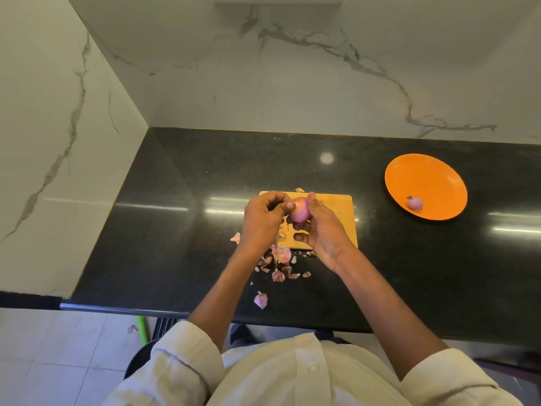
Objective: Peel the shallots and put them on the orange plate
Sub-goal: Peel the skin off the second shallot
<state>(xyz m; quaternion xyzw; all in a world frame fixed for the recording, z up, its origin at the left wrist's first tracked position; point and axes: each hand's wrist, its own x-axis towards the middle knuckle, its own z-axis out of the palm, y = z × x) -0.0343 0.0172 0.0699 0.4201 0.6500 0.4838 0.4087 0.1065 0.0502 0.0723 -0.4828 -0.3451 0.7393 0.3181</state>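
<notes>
plate [421,177]: one peeled shallot [414,203] held at 5 o'clock | second shallot [300,210], pink, glossy, gripped by left hand [263,219] and right hand [320,227]

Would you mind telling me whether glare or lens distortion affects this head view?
Head view: ceiling lights glare as streaks and a round spot on the glossy black countertop; wide-angle distortion bends the marble walls; the pink shallot stays sharp.

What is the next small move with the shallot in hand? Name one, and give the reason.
Probably pull away the last brownish skin at the top of the held shallot. The right hand cradles it over the cutting board, and the left hand pinches at its upper edge, where a tan patch remains. Only then carry it to the orange plate, beside the peeled shallot.
</notes>
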